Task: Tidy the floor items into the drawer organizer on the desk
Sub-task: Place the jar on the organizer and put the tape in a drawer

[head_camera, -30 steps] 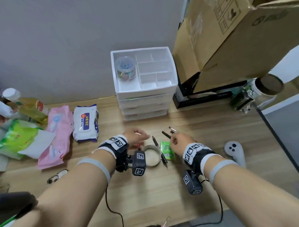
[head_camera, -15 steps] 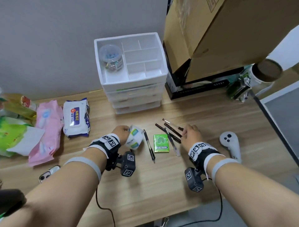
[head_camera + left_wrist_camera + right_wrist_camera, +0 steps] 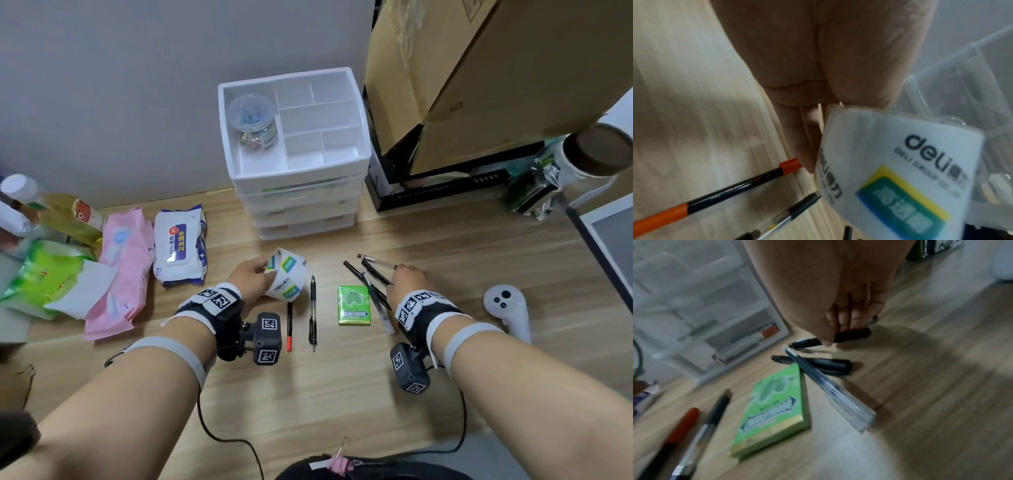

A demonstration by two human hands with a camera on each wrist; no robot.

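Note:
My left hand [image 3: 253,277] grips a white tape roll [image 3: 289,275] with green and yellow labels and holds it tilted just above the desk; in the left wrist view the roll [image 3: 900,170] fills the lower right. My right hand [image 3: 395,274] pinches the end of a black pen [image 3: 375,272] in a small crossed pile of pens; my fingertips [image 3: 840,324] sit on the pen [image 3: 853,335]. Between my hands lie an orange-tipped pen [image 3: 289,325], a black click pen [image 3: 312,311] and a green gum pack [image 3: 354,305]. The white drawer organizer [image 3: 359,154] stands behind, with a clear jar [image 3: 255,121] in its top tray.
A wet-wipes pack [image 3: 180,245], pink packets [image 3: 123,274] and bottles crowd the left of the desk. A white controller [image 3: 507,308] lies right of my right hand. A cardboard box [image 3: 479,68] leans over the back right. A pink binder clip [image 3: 339,460] is near the front edge.
My left hand has lifted the tape roll off the desk and tipped it up, uncovering the orange-tipped pen. My right hand has settled on the black pen in the pile.

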